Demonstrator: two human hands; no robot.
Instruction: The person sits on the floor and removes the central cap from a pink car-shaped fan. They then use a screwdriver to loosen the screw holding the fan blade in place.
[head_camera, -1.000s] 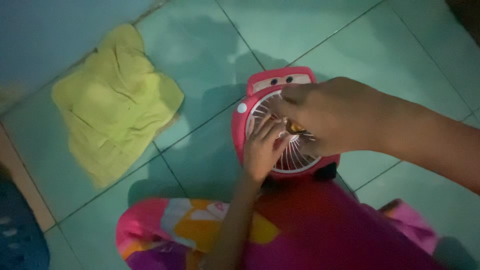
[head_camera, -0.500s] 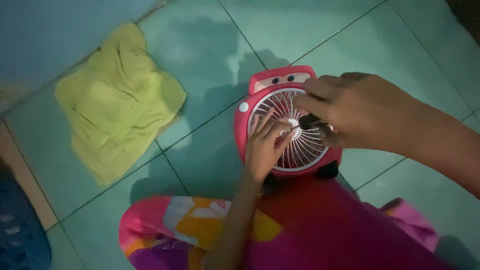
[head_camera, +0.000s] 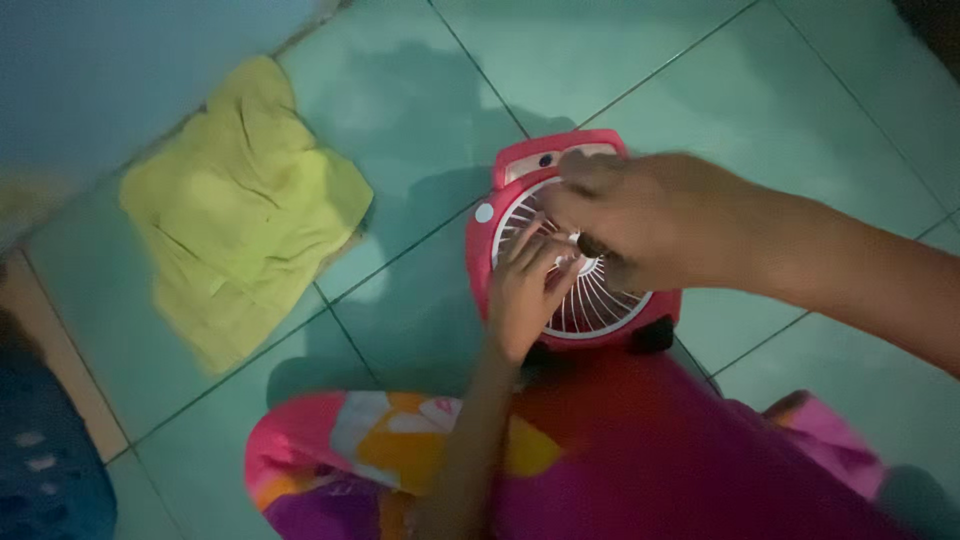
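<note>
A small red fan (head_camera: 515, 170) with a white round grille (head_camera: 610, 300) lies face up on the tiled floor. My right hand (head_camera: 650, 225) reaches in from the right and covers the upper middle of the grille, its fingertips pinched around a small dark part at the hub. A smaller hand of another person (head_camera: 522, 290) comes up from below and rests its fingers on the left side of the grille, touching my fingertips. My left hand is out of view.
A crumpled yellow cloth (head_camera: 240, 215) lies on the green floor tiles (head_camera: 420, 90) to the left of the fan. Bright pink, orange and red clothing (head_camera: 620, 460) fills the bottom. A dark blue object (head_camera: 45, 460) sits at the bottom left corner.
My right hand drew back to the right, uncovering the grille, then returned over the hub and upper rim. The smaller hand stayed on the grille.
</note>
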